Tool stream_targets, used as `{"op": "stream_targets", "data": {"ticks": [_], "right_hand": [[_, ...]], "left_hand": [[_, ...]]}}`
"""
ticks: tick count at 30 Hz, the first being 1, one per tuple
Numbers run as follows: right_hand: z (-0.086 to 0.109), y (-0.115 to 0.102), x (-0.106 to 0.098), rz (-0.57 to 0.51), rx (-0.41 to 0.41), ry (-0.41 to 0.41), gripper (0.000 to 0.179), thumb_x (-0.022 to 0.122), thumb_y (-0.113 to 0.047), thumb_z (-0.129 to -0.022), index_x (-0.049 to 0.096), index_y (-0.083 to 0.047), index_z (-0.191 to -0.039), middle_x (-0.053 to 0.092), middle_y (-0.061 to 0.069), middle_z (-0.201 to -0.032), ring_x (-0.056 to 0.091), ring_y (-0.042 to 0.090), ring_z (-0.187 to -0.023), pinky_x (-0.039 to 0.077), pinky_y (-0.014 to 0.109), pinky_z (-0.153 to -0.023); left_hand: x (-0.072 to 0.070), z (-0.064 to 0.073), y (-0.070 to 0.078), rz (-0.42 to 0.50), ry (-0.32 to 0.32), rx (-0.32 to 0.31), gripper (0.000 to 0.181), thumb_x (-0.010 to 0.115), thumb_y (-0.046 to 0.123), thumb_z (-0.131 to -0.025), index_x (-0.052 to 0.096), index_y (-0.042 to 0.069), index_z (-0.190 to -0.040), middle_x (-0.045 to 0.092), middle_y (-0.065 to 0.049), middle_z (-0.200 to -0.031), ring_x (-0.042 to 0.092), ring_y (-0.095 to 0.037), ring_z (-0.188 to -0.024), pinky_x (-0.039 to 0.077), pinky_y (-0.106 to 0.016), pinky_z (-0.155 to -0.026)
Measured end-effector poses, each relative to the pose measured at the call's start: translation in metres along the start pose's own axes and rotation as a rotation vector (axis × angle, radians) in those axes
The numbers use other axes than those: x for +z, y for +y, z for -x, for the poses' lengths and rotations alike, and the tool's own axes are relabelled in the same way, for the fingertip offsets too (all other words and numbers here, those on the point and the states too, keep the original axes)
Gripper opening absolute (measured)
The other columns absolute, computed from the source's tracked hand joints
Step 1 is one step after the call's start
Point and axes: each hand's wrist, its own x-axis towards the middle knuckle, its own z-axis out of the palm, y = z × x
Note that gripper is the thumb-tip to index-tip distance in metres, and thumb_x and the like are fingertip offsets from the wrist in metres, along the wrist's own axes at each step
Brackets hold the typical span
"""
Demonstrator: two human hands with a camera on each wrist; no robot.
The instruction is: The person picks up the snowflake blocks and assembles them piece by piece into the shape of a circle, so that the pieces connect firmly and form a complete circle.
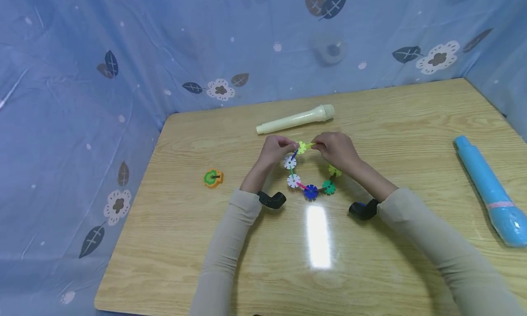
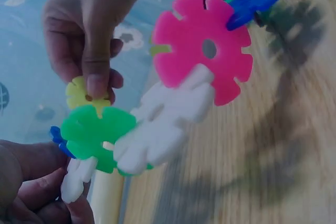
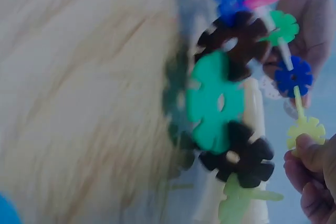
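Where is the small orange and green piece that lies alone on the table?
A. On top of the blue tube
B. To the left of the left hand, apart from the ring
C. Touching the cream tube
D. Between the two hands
B: the orange and green piece lies alone on the table, left of the left hand and clear of the ring of discs.

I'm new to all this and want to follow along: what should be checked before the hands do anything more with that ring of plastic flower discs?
1. Left hand pinches the ring: ok.
2. Right hand pinches the yellow disc at the top: ok.
3. Ring closed at the top: cannot tell, fingers hide the joint.
4. Lower discs linked together: ok.
5. Cream tube apart from the hands: ok.
6. Loose orange and green piece apart from the ring, to the left: ok.
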Motion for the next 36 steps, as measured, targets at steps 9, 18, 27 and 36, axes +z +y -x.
{"op": "stream_targets", "data": {"ticks": [9,18,27,36], "right_hand": [[-0.002,-0.004,0.003,0.089,-0.121,0.078,0.003,0.069,0.004,-0.075,0.069,0.004,-0.078,0.066,0.014,-0.070,0.061,0.027,-0.060,0.050,0.036,-0.054],[-0.003,-0.006,-0.003,0.109,-0.136,0.054,0.003,0.067,0.002,-0.078,0.067,0.004,-0.076,0.065,0.013,-0.069,0.059,0.026,-0.060,0.050,0.037,-0.054],[-0.003,0.001,-0.004,0.006,-0.052,-0.044,0.007,0.072,-0.010,-0.076,0.072,-0.004,-0.081,0.070,0.009,-0.075,0.063,0.022,-0.060,0.048,0.035,-0.050],[0.012,0.007,-0.025,-0.124,-0.007,-0.042,0.019,0.069,-0.007,-0.079,0.071,0.000,-0.097,0.067,0.014,-0.084,0.060,0.024,-0.072,0.047,0.034,-0.063]], "left_hand": [[0.006,0.003,0.010,0.000,0.075,-0.011,0.015,0.066,0.013,-0.084,0.070,0.000,-0.090,0.070,-0.012,-0.094,0.063,-0.016,-0.079,0.049,-0.019,-0.069],[0.009,0.008,0.010,-0.106,0.100,0.081,0.016,0.068,0.017,-0.083,0.072,0.003,-0.086,0.071,-0.009,-0.085,0.060,-0.010,-0.067,0.044,-0.016,-0.058],[0.004,0.008,0.012,-0.573,0.135,0.548,0.021,0.068,0.027,-0.082,0.074,0.010,-0.093,0.072,-0.001,-0.087,0.062,-0.015,-0.079,0.046,-0.027,-0.077],[0.007,0.007,0.017,-0.726,0.009,0.567,0.012,0.066,0.020,-0.085,0.074,0.011,-0.087,0.071,0.000,-0.083,0.060,-0.013,-0.076,0.044,-0.029,-0.079]]}}
